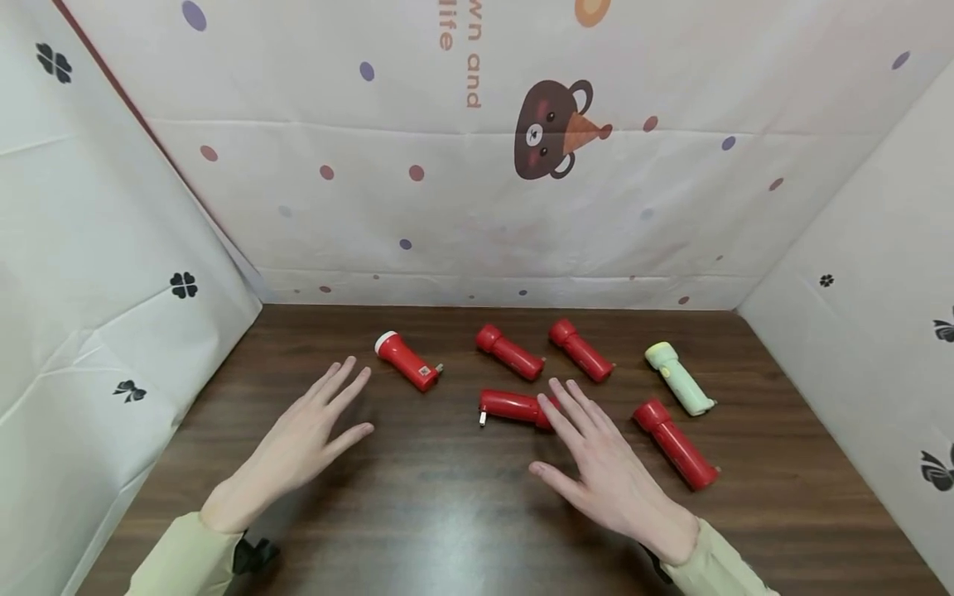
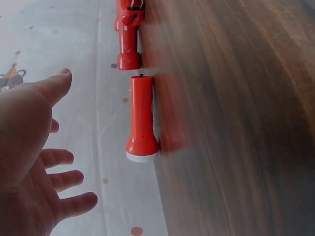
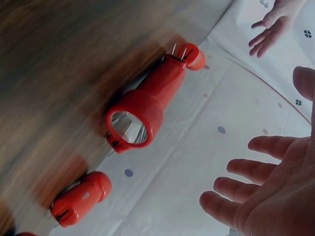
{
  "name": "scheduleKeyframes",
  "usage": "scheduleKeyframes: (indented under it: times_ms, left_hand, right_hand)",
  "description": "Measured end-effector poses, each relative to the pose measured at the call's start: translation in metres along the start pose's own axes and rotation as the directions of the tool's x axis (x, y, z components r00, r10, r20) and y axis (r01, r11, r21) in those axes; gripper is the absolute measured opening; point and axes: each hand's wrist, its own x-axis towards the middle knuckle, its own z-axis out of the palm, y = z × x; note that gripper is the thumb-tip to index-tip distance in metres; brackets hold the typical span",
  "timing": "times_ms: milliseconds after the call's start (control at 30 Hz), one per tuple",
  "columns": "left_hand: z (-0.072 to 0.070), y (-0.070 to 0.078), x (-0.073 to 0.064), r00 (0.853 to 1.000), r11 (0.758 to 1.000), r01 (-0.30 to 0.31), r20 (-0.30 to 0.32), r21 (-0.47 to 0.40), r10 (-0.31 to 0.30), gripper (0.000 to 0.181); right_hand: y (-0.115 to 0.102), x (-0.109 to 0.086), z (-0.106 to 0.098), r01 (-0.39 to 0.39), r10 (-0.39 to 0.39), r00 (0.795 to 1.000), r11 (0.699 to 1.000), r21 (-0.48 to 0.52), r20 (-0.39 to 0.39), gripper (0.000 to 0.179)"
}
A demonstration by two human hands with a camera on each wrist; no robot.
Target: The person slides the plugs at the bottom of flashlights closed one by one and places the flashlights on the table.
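Both hands hover over the table with fingers spread and nothing in them. My left hand (image 1: 298, 443) is just left of a red flashlight with a white rim (image 1: 406, 362), which lies tilted. In the left wrist view that flashlight (image 2: 141, 113) is beside the spread fingers and thumb. My right hand (image 1: 607, 472) overlaps the head end of a red flashlight lying sideways (image 1: 510, 406), whose metal plug prongs stick out at the left. The right wrist view shows this flashlight's (image 3: 162, 81) reflector and prongs, apart from the open fingers.
Two red flashlights, one (image 1: 510, 353) left of the other (image 1: 581, 351), lie toward the back. At the right are a pale green flashlight (image 1: 680, 379) and another red flashlight (image 1: 676, 444). Printed white sheets (image 1: 462, 207) wall the brown wooden table (image 1: 417, 513) at the back and sides.
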Motion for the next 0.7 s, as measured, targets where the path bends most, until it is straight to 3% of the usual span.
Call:
scheduleKeyframes:
  times_ms: [400, 700]
  left_hand:
    - [0.010, 0.001, 0.018, 0.998, 0.998, -0.060, -0.023, 0.005, 0.060, 0.077]
    - [0.010, 0.001, 0.033, 0.997, 0.997, -0.074, -0.003, -0.011, 0.074, 0.076]
  right_hand:
    - [-0.007, 0.010, 0.011, 0.088, -0.087, 0.995, 0.996, 0.023, -0.049, 0.081]
    - [-0.017, 0.021, 0.015, 0.094, -0.094, 0.996, 0.993, 0.067, -0.008, 0.079]
